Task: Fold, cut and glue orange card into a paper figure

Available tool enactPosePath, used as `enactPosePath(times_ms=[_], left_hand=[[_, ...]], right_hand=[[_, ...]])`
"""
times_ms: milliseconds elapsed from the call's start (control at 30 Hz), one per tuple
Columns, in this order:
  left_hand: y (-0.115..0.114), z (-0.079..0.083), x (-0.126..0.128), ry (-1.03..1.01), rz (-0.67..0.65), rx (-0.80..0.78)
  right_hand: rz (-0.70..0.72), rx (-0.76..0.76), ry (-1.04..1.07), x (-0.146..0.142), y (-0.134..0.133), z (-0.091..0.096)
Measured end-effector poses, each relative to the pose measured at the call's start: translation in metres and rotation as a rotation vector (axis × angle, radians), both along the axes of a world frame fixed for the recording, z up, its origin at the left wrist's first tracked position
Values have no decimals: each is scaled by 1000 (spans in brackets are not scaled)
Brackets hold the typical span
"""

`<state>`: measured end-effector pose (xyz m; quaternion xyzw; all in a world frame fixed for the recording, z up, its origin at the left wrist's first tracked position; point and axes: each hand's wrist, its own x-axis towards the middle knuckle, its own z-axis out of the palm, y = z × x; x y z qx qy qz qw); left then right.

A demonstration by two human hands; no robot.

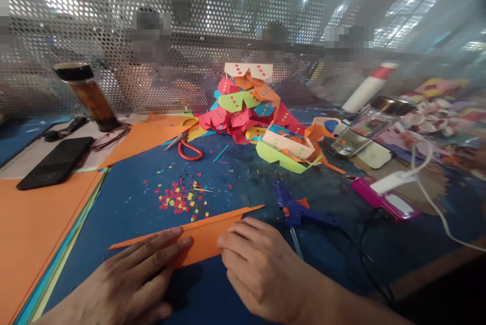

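Note:
A folded orange paper sheet (207, 231) lies on the blue table near the front edge. My left hand (132, 277) lies flat on its left part, fingers stretched out toward the right. My right hand (261, 264) rests on the paper's right part with its fingers curled and pressed down on the fold. Just right of my right hand lies a blue glue gun (294, 207). Small paper scraps (178, 198) are scattered beyond the sheet.
A heap of colourful folded paper pieces (254, 112) stands at mid-table, with orange-handled scissors (186, 145) to its left. Orange sheets (30, 234), a black phone (56, 162) and a dark jar (91, 94) are at left. A pink device (385, 198), white cable and glue stick (370, 87) are at right. A perforated metal screen (114, 21) closes the back.

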<state>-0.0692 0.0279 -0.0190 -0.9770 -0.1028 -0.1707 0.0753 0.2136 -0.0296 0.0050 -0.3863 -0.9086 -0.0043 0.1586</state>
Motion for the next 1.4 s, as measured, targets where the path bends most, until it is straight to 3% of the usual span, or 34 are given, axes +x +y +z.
enactPosePath(times_ms=[367, 567, 700, 833, 1067, 1267, 1400], left_hand=[[2, -3, -2, 18, 4, 21], [-2, 2, 3, -42, 14, -25], [-3, 7, 8, -65, 32, 5], [-5, 10, 9, -72, 51, -4], [-10, 8, 14, -178, 201, -273], [-2, 9, 24, -364, 431, -327], [8, 25, 32, -205, 522, -715]], right_hand=[[-12, -7, -19, 2, -1, -2], [-204, -14, 53, 1, 6, 8], [-246, 22, -93, -6, 18, 12], [-254, 31, -216, -9, 30, 5], [-262, -44, -76, -11, 37, 6], [-211, -122, 135, -12, 36, 22], [-177, -90, 217, -11, 34, 29]])
